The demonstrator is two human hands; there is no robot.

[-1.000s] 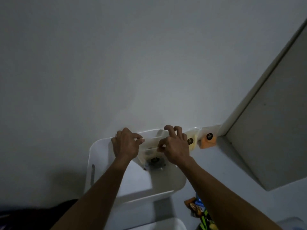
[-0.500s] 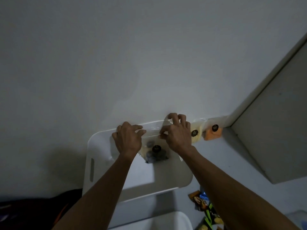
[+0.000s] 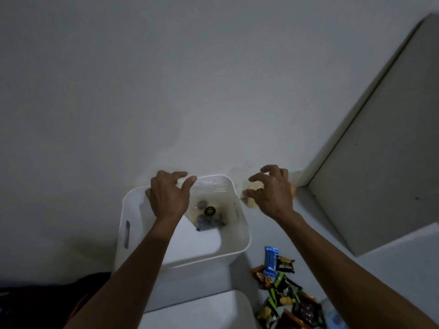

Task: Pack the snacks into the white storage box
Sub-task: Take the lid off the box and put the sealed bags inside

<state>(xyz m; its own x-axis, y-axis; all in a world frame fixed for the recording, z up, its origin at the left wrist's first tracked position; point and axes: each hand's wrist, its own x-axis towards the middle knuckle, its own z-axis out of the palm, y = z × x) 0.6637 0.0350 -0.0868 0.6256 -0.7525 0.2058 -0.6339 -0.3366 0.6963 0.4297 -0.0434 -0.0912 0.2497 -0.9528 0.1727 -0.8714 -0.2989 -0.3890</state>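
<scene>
**One bag in the box, my right hand at the next**

The white plastic storage box [image 3: 240,243] with rounded corners stands on the pale floor against the far wall, and it has a slot handle in its left side. Inside it, leaning against the far right corner, is a clear plastic bag of dark round snacks [image 3: 209,214] with a small black sticker on its front.

My left hand [image 3: 168,198] is over the far left part of the box. Its fingers are curled and the fingertips pinch the top edge of the clear bag at the box's far rim.

My right hand [image 3: 273,193] is well apart from the left one, just outside the box's right wall. Its fingers are bent around a clear bag of pale yellow snacks [image 3: 249,195] that stands by the far wall. I cannot tell whether the fingers have closed on it or only touch it. A bit of orange [image 3: 293,192] shows behind that hand on the right; most of it is hidden.

On the floor, near and to the right of the box, lies a loose heap of small wrapped snack packets [image 3: 282,295] in black, green and orange, with one blue wrapper [image 3: 270,261] on its far edge. A second white rounded container [image 3: 202,309] sits at the near edge, just in front of the box. A grey panel [image 3: 380,138] leans up along the right.
</scene>
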